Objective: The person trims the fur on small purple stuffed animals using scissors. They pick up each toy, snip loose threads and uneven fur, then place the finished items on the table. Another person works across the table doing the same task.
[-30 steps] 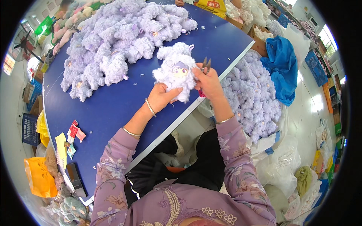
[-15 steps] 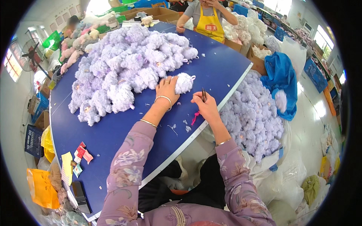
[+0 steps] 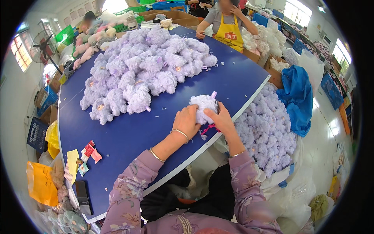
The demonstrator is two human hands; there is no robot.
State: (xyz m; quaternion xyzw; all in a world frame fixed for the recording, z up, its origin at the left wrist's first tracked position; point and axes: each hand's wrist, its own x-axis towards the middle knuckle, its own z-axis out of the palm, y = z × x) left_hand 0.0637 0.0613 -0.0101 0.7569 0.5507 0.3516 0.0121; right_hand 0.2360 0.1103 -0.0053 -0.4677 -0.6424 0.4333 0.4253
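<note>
Both hands were at the near edge of the blue tabletop (image 3: 128, 132): left hand (image 3: 187, 121) and right hand (image 3: 221, 117) were closed around one lilac plush toy (image 3: 203, 106), fingers pinching its fluff; pink-handled scissors (image 3: 208, 128) lay just under. Step seemed trimming/checking w/ this toy. Farther, the big plush pile (image 3: 144, 70); a bagful (image 3: 265, 132) to the right.

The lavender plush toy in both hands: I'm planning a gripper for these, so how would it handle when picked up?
The lavender plush toy probably squashes under the left hand and right hand. It looks light. Its fluffy pile likely resists slipping.
</note>
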